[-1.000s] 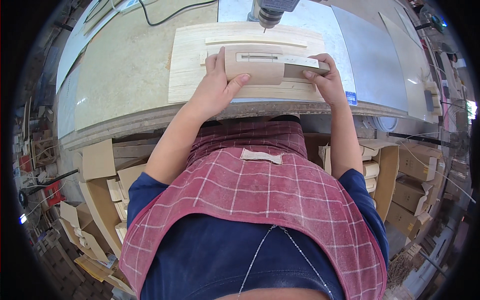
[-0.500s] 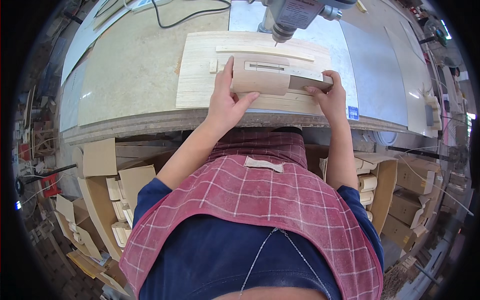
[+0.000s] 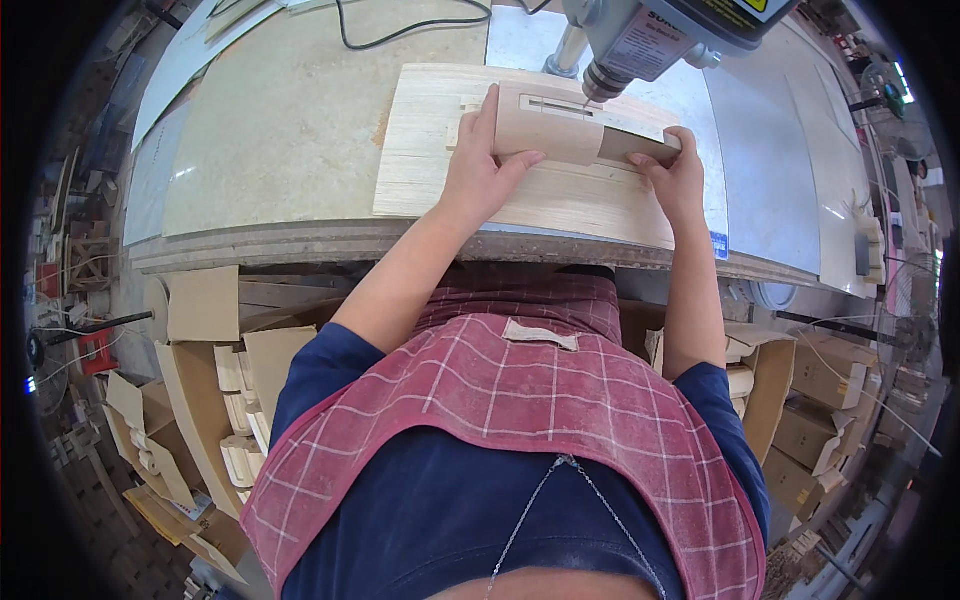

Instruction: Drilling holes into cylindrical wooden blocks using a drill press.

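Observation:
A pale wooden block (image 3: 550, 142) with a rounded face and a long narrow slot lies on a flat wooden board (image 3: 425, 170). My left hand (image 3: 480, 165) grips its left end, thumb on the near side and fingers up along the end. From the block's right end extends a grey-brown flat section (image 3: 625, 146); whether it is a separate piece I cannot tell. My right hand (image 3: 677, 178) pinches the far end of this section between thumb and fingers. Just over the right end of the slot hangs the drill press chuck (image 3: 603, 82), its thin bit pointing down.
The drill press head (image 3: 650, 40) stands over the back of the worktable (image 3: 280, 140). A black cable (image 3: 400, 42) lies at the back left. Cardboard boxes (image 3: 200, 400) with wooden pieces stand below on the left, with more boxes (image 3: 825, 400) on the right.
Both hands have pushed the block away from me, up against the back of the board, so the slot now sits under the bit. The strip behind it is now largely hidden.

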Motion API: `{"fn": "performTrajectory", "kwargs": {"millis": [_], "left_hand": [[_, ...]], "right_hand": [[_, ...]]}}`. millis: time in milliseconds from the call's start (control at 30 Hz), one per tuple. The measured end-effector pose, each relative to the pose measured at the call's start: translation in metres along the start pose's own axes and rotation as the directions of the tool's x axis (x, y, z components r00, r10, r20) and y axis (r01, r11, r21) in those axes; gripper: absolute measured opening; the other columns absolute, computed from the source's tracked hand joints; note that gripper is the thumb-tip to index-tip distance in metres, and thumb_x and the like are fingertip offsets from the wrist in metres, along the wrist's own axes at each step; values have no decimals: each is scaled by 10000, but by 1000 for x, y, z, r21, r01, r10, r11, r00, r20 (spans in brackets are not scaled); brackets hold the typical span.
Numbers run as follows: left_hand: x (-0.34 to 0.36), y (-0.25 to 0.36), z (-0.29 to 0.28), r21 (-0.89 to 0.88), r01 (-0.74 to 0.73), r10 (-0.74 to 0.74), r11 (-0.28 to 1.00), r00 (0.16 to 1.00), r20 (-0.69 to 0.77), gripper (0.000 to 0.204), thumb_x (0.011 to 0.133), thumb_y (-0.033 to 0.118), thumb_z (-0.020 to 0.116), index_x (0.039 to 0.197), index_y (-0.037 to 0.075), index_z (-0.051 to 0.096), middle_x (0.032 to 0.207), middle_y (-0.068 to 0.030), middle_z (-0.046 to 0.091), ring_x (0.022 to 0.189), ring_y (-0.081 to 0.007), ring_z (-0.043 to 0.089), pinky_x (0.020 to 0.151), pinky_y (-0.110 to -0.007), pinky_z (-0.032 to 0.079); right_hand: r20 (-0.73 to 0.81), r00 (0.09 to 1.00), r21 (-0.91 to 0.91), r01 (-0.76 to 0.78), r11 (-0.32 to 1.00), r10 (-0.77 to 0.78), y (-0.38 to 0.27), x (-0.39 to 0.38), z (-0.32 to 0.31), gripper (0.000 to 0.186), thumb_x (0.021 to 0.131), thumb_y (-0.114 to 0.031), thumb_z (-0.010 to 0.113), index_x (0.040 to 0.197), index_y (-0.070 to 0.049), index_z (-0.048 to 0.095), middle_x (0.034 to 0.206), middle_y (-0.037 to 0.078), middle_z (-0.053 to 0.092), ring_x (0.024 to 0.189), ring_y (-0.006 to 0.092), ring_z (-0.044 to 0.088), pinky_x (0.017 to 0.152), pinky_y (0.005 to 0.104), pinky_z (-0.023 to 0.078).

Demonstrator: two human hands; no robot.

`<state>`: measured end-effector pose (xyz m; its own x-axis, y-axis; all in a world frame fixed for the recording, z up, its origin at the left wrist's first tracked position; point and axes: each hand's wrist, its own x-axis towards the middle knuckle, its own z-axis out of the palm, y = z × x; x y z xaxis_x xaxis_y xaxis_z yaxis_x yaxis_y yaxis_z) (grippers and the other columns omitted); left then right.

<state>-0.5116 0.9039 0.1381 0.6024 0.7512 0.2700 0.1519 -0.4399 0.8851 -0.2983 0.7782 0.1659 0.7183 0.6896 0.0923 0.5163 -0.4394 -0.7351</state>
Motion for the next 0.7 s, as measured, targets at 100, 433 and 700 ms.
{"fn": "performTrajectory", "kwargs": {"millis": [100,433,700], "left_hand": [[0,-2,2,-29,-12,11,999,998,-54,818,736,176,705,1382,55,218,1095,-139,397,879,-204,510,698,-292,487],[4,3,1,-252,113,-101,961,993,59,856,758,159,686,1393,31,128,1137,-166,383,908,-217,531,722,-279,481],[5,-1,12,-191,0,-3,982,1000,-20,888,723,147,713,1383,21,131,1172,-169,365,994,-244,520,692,-291,508]], "right_hand": [[-28,999,27,35,999,-34,3,0,6,477,668,-125,766,1014,-52,446,774,128,588,686,197,557,643,310,460],[28,999,18,-42,999,42,-7,-2,2,512,692,-136,751,1055,-35,403,855,160,582,747,231,570,684,326,469],[89,987,-21,132,991,-130,8,3,-2,540,727,-163,731,1126,-22,395,818,91,550,676,121,504,611,263,447]]}}
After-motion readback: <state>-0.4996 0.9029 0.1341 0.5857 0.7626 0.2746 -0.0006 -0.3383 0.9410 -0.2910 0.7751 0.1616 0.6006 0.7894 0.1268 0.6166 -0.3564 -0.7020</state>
